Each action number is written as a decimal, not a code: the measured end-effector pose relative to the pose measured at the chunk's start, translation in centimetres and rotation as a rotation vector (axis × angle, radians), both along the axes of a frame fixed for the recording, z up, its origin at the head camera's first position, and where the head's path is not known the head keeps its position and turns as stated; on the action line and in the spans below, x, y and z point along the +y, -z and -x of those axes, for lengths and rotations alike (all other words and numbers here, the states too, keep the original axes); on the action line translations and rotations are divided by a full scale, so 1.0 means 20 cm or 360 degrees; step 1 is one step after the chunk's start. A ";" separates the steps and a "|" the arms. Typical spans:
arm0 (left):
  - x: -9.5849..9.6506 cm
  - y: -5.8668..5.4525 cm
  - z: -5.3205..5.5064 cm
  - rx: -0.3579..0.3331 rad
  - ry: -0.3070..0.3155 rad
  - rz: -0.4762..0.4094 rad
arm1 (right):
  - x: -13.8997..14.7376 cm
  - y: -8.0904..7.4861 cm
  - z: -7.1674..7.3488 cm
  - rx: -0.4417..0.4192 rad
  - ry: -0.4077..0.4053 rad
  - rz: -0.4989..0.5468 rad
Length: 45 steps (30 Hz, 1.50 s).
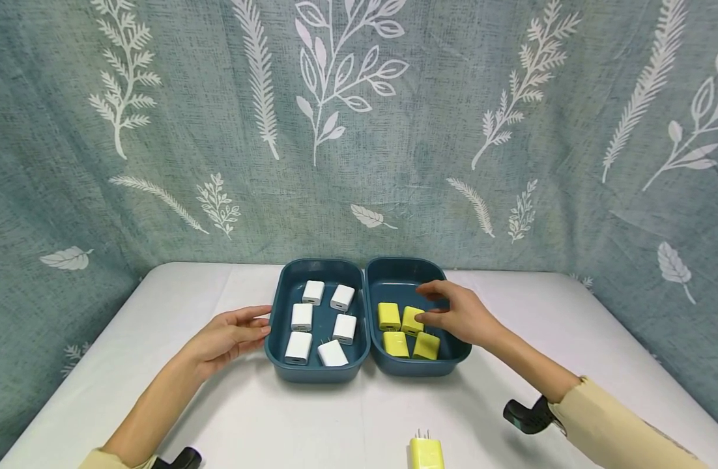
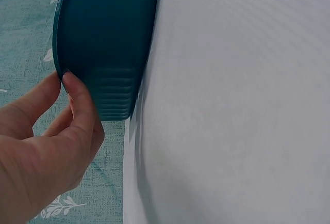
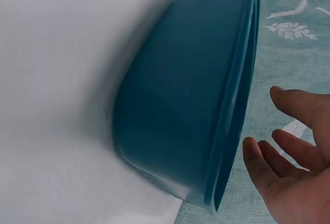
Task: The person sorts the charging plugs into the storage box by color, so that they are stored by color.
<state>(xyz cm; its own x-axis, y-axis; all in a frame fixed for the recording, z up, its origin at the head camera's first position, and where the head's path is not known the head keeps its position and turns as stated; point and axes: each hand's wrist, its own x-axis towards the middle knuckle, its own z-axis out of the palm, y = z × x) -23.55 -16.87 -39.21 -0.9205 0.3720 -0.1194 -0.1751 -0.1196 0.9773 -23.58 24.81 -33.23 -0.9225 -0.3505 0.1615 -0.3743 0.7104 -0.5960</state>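
Observation:
Two dark blue plastic tubs stand side by side on the table. In the left tub [image 1: 315, 372] lie several white USB wall chargers [image 1: 301, 317], spaced apart. My left hand [image 1: 232, 335] pinches that tub's left rim between thumb and forefinger; the left wrist view shows the grip on the rim [image 2: 58, 43]. The right tub [image 1: 420, 368] has several yellow USB wall chargers [image 1: 389, 316] gathered toward its near end. Over this tub hovers my right hand [image 1: 459, 312], fingers spread and slightly bent. Nothing shows between its fingers [image 3: 258, 164] in the right wrist view.
One more yellow charger [image 1: 427, 453] lies on the white tablecloth [image 1: 312, 426] near the front, prongs pointing away from me. Behind the table hangs a blue-green curtain [image 1: 359, 195] with white leaf prints. The tubs stand close to the table's back edge.

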 end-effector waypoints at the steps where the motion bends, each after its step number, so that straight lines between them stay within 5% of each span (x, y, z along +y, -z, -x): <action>1: 0.00 0.00 0.00 0.0001 0.0002 -0.0002 | 0.00 0.00 -0.01 0.0002 -0.0003 0.0020; 13: 0.00 0.00 0.00 0.0016 0.0002 0.0010 | 0.03 -0.03 -0.24 -0.0003 -0.0071 0.0141; 23: 0.01 0.00 0.00 0.0018 0.0013 -0.0002 | 0.04 -0.02 -0.48 0.0013 -0.0346 0.0152; 37: 0.00 0.01 0.00 0.0028 0.0002 0.0015 | 0.03 0.09 -0.59 -0.0053 -0.0523 0.0185; 45: 0.00 0.00 0.00 0.0027 -0.0003 0.0028 | 0.05 0.16 -0.61 -0.0504 -0.0514 0.0198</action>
